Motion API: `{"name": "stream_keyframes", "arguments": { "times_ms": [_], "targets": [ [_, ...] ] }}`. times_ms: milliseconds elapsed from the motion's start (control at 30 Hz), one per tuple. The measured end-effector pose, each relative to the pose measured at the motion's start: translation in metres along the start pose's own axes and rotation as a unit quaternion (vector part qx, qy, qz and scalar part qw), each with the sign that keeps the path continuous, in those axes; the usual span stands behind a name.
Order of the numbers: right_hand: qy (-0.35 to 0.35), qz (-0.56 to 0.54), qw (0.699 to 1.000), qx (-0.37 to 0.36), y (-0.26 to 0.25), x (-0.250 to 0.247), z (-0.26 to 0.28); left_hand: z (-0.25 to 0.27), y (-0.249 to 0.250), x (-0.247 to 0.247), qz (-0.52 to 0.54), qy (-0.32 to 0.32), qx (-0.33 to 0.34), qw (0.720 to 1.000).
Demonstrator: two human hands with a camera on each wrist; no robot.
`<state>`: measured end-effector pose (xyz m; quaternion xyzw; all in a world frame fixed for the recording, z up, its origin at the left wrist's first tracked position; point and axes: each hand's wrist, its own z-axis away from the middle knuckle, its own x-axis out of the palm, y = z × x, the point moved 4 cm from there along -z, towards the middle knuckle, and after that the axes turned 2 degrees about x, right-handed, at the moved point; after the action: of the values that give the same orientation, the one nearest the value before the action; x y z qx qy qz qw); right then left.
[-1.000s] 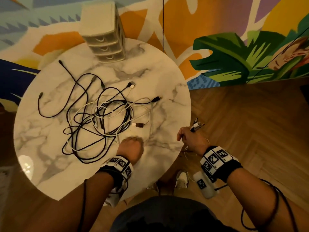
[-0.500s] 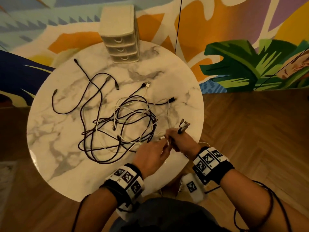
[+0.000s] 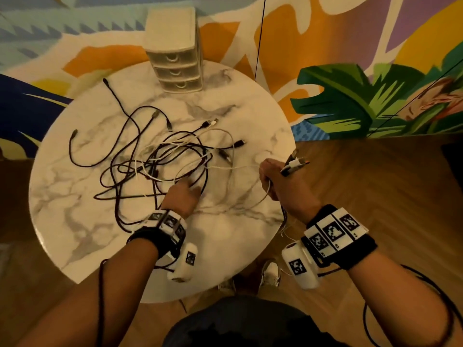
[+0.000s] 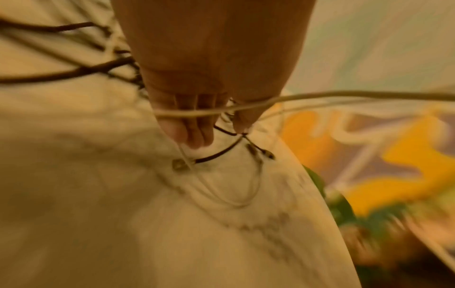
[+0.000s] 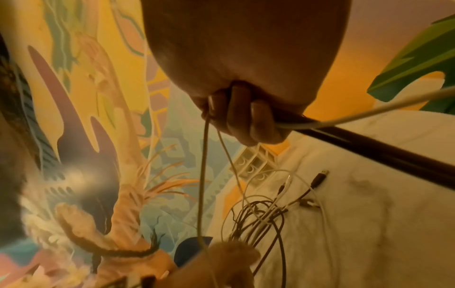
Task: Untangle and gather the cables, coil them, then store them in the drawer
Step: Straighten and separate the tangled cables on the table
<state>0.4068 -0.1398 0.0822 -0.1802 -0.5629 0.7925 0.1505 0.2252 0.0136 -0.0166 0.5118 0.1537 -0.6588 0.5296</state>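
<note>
Cables [image 3: 160, 159], black and white, lie tangled across the middle of the round marble tabletop [image 3: 82, 234], with loose black ends trailing toward its far-left edge. Left hand [image 3: 183, 195] reaches into the near side of the tangle, fingers [image 4: 194, 124] curled down and pinching a white cable [image 3: 240, 167] that runs taut to the right hand [image 3: 280, 186] at the right edge; right hand fingers [image 5: 248, 120] are closed around several cable ends, plugs [image 3: 294, 164] sticking out above the fist. Drawer unit [image 3: 175, 48], three drawers all closed, stands at the far edge.
</note>
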Motion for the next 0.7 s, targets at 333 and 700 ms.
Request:
{"name": "stream_keyframes", "arguments": {
  "times_ms": [333,700],
  "targets": [
    [-0.099,0.064,0.993,-0.025,-0.018,0.020,0.018,-0.006,0.030,-0.002,0.081,0.018,0.036,0.996],
    [0.107,0.109,0.985,-0.077,0.012,-0.030,0.010,0.009,0.020,-0.063,0.002,0.234,0.084,0.969]
  ]
}}
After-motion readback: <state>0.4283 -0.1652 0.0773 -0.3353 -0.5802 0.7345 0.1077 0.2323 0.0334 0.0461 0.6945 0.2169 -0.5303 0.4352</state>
